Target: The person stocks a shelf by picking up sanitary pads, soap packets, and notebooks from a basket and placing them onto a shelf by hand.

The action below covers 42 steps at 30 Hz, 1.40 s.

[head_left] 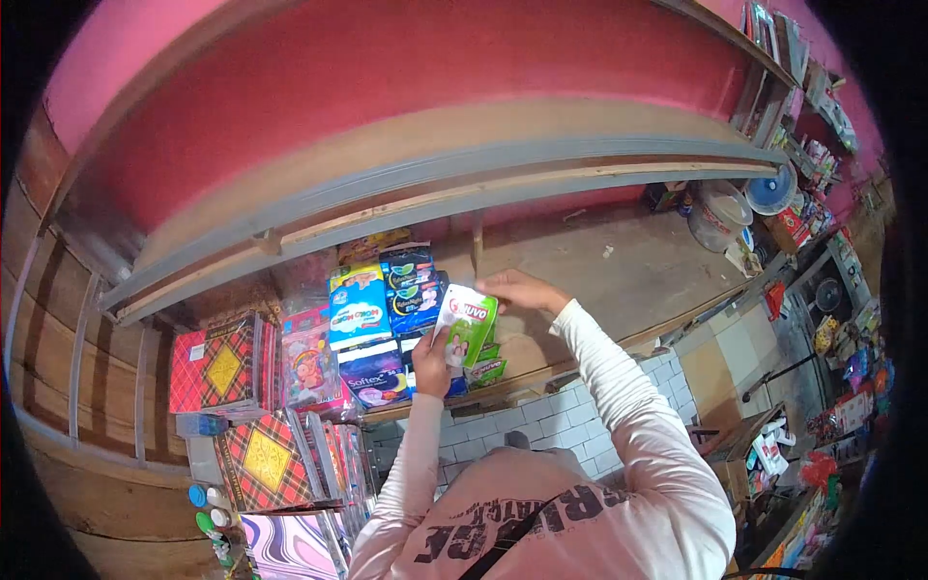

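A green and white packet marked "Juvo" (471, 329) is held up over the lower shelf. My left hand (431, 365) grips its lower left side. At its upper right corner, the fingers of my right hand (525, 292) close on the edge. Below it lie more green packets (486, 372), partly covered. Beside my left hand stands a dark purple "Softex" pack (373, 374). Behind that are a blue and yellow "Chom Chom" pack (359, 314) and dark blue packs with a leaf mark (414, 290).
Red plaid books (224, 365) and a second plaid stack (266, 462) fill the left. A wooden upper shelf (435, 184) crosses above my hands. Plastic tubs (720, 213) stand at the shelf's far right end. Tiled floor (551, 416) shows below the shelf edge.
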Tool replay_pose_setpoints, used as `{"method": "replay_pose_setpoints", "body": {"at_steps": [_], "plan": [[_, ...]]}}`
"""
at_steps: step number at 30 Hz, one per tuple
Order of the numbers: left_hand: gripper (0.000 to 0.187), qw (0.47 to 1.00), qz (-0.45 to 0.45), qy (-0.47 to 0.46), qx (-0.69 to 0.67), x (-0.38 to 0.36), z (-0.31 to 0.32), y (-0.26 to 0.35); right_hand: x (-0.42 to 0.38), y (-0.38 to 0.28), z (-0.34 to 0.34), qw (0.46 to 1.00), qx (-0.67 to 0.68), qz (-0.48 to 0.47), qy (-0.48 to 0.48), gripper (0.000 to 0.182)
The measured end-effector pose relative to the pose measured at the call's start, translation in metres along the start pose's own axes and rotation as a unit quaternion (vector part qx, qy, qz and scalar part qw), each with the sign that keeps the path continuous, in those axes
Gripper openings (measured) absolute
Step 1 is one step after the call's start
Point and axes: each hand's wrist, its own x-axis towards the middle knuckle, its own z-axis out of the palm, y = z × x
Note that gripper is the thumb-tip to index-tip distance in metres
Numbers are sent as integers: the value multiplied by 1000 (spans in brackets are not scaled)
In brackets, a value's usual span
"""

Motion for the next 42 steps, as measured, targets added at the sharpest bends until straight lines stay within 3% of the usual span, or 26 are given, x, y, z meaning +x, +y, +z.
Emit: {"method": "replay_pose_setpoints", "body": {"at_steps": [2, 3, 6, 7, 10, 14, 19, 23, 26, 32, 35, 39, 42], "plan": [[22, 999, 28, 4, 26, 13, 9, -6, -3, 3, -3, 1000, -9, -25, -11, 31], [22, 1000, 0, -14, -8, 16, 19, -4, 0, 8, -7, 999, -1, -38, -3, 29], [22, 997, 4, -52, 49, 35, 21, -13, 2, 12, -22, 998, -5, -56, 36, 25], [24, 989, 51, -53, 130, 45, 17, -18, 2, 10, -26, 997, -11, -59, 50, 24], [26, 973, 110, -16, 201, 55, 19, -22, 12, 11, -40, 960, -145, -196, 138, 22], [28, 949, 171, -4, 266, 60, 15, -23, 22, 0, -48, 932, -217, -191, 217, 21], [30, 934, 126, 13, 335, 75, -1, -44, 56, 25, -48, 899, -258, -214, 281, 21], [34, 892, 157, 26, 422, 82, -2, -48, 70, 40, -39, 909, -253, -175, 282, 21], [31, 915, 108, 32, 387, 70, 19, -24, 86, 63, -36, 914, -238, -167, 283, 21], [28, 896, 178, 9, 407, 94, 19, -20, 93, 65, -30, 920, -262, -120, 266, 20], [32, 832, 211, 9, 514, 116, 15, -16, 108, 88, -31, 932, -239, -125, 243, 20], [30, 789, 208, -30, 577, 117, 28, 2, 114, 104, -23, 947, -220, -129, 198, 18], [29, 798, 151, -46, 581, 114, 33, 8, 119, 114, -21, 955, -219, -125, 159, 17]]}}
